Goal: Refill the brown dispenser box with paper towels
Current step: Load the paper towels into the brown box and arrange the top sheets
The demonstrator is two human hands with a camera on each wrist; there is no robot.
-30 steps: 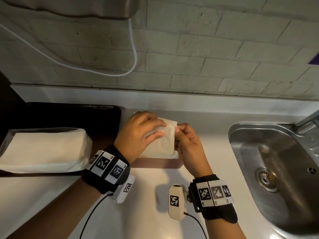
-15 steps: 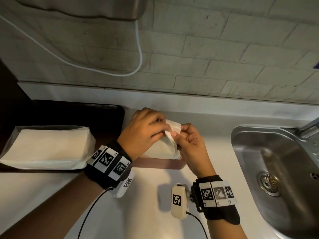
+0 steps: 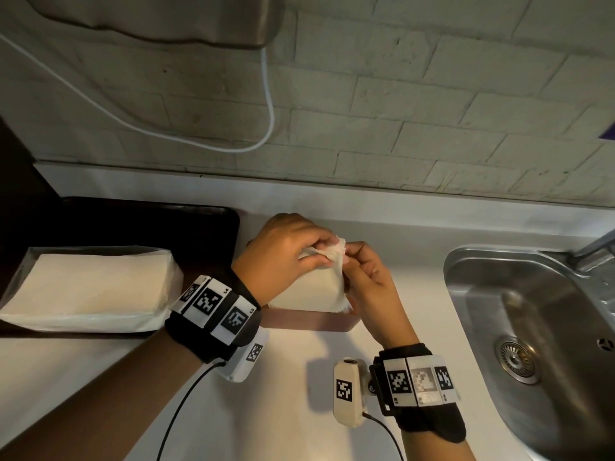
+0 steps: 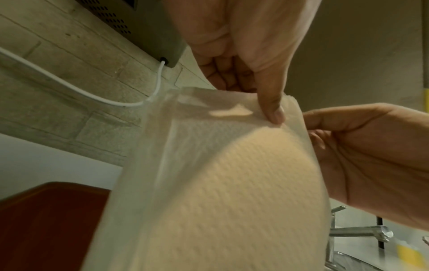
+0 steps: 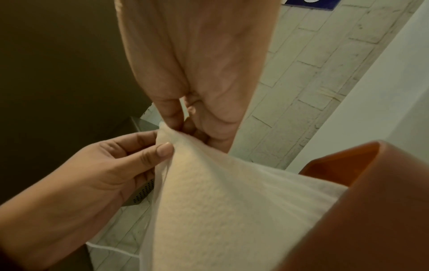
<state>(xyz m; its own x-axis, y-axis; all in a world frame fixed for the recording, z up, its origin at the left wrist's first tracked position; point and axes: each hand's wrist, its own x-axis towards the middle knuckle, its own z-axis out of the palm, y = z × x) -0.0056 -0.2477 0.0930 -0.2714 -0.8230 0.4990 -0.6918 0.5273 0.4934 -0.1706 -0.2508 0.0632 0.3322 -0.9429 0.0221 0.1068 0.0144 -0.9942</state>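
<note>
Paper towels (image 3: 312, 287) sit in the brown box (image 3: 309, 322) on the counter (image 3: 299, 410), between the dark tray (image 3: 133, 224) and the sink (image 3: 532, 327). Both hands pinch the top sheet's upper edge: the left hand (image 3: 283, 251) with thumb over the fold, the right hand (image 3: 369, 277) gripping beside it. The step appears to be teasing one sheet up as a starter. Pulling gently and straight up, without dragging the stack, should avoid tearing. A spare wrapped pack (image 3: 86, 291) waits on the tray.
</note>
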